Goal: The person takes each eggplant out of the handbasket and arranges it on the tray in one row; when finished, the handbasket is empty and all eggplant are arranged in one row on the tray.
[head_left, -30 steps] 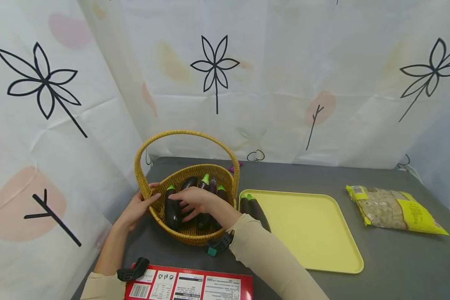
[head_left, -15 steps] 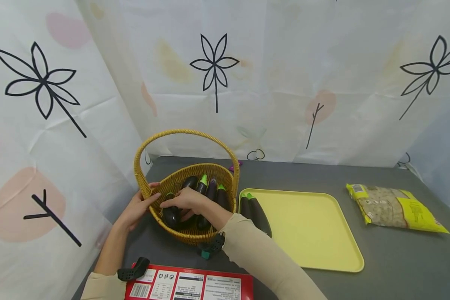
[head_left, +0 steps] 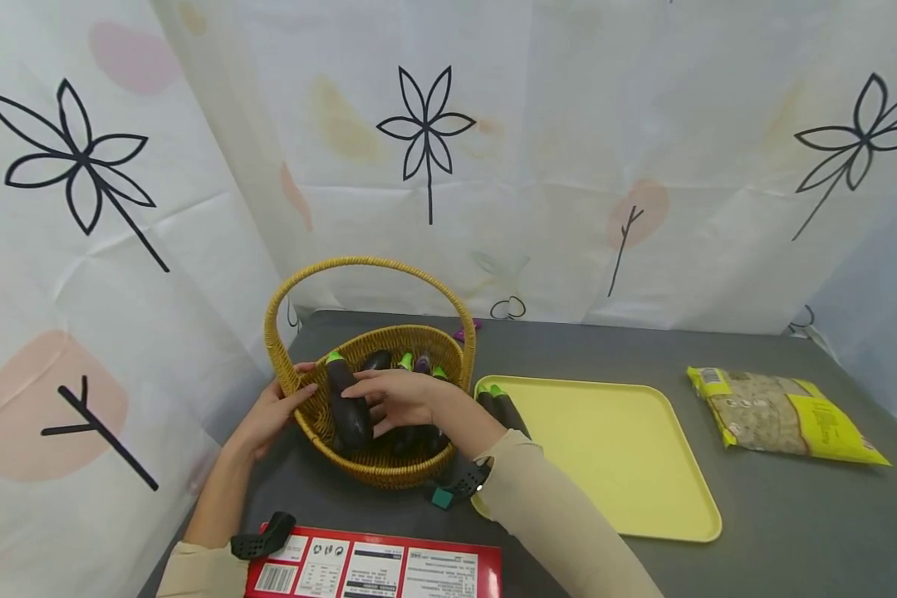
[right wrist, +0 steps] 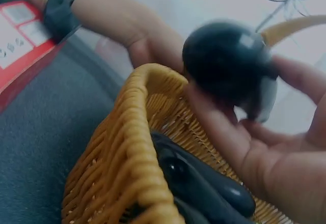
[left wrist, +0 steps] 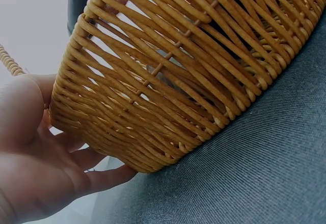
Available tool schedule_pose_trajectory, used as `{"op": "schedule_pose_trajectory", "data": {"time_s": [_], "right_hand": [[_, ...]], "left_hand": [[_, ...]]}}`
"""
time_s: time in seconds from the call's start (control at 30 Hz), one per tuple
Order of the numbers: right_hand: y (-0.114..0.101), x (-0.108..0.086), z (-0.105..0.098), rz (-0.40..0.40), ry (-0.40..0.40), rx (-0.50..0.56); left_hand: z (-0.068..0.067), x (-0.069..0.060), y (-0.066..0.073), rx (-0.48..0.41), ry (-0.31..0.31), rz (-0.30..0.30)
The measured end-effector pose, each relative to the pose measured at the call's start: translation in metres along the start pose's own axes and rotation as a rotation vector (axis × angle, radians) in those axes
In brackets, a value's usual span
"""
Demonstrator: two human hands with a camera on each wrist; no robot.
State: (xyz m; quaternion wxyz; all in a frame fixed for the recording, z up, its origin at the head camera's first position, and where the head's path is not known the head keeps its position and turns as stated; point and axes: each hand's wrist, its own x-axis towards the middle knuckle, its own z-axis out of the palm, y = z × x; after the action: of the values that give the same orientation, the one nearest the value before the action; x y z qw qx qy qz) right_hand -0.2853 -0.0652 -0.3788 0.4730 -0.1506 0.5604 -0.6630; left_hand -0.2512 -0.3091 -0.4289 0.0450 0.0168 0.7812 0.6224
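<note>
The right hand grips an eggplant at the left side of a wicker basket. In the right wrist view, that eggplant is between the thumb and fingers of the right hand, raised above the rim. Other eggplants lie inside the basket, partly hidden by the hand in the head view. The left hand holds the basket's left rim by the handle base. In the left wrist view, the left hand has its thumb at the rim and fingers under the woven side.
Right of the basket is a yellow tray with two eggplants at its left edge. A yellow bag lies farther right. A red and white box is in front of the basket. A patterned cloth hangs behind.
The right hand has closed around the left eggplant and lifted it, shifting slightly right, with the eggplant's green end now higher. The left hand stays on the basket rim.
</note>
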Motion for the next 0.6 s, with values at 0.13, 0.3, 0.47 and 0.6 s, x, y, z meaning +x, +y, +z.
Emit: {"op": "schedule_pose_trajectory", "data": {"time_s": [0.13,0.3,0.47,0.6], "right_hand": [[0.003,-0.012,-0.010,-0.038,-0.106,0.089],[0.009,-0.022,-0.015,-0.056,-0.139,0.099],[0.013,-0.032,-0.018,-0.077,-0.110,0.050],[0.015,-0.044,-0.021,-0.091,-0.080,0.002]], "left_hand": [[0.000,0.000,0.000,0.001,0.001,-0.001],[-0.001,-0.001,0.000,0.004,-0.003,0.002],[0.000,-0.002,0.000,0.004,-0.003,-0.004],[0.000,-0.001,0.001,0.007,-0.004,-0.007]]}}
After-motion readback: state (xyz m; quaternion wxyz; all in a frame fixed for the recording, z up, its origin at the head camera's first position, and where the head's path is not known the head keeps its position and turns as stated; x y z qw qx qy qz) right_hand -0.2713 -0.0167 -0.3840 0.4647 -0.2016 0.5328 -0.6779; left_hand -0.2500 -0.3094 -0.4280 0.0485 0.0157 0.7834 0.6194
